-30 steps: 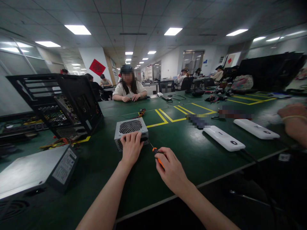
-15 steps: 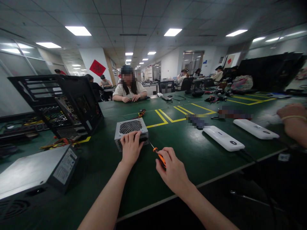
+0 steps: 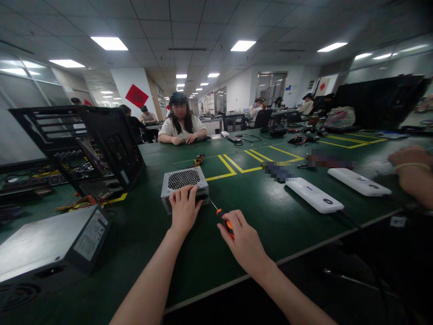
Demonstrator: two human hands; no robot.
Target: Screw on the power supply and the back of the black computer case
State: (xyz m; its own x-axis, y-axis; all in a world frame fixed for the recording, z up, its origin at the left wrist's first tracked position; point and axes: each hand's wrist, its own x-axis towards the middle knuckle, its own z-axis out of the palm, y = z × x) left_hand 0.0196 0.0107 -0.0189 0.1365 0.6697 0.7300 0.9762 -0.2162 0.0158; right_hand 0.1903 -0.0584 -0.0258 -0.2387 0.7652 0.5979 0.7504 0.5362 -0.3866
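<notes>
A silver computer power supply with a honeycomb grille on top sits on the green table in front of me. My left hand grips its near side, fingertips resting on the top edge. In my right hand is a screwdriver with an orange and black handle, held between thumb and fingers. Its thin shaft points up and left at the right corner of the power supply, close to a dark part beside my left fingers. Whether the tip sits in a screw is too small to tell.
At left stand an open black computer case and a second power supply. White power banks lie to the right, by another person's hand. A person sits across the green table, marked with yellow tape.
My right fingers have shifted slightly around the screwdriver handle, which looks turned a little. The power supply and my left hand keep their places.
</notes>
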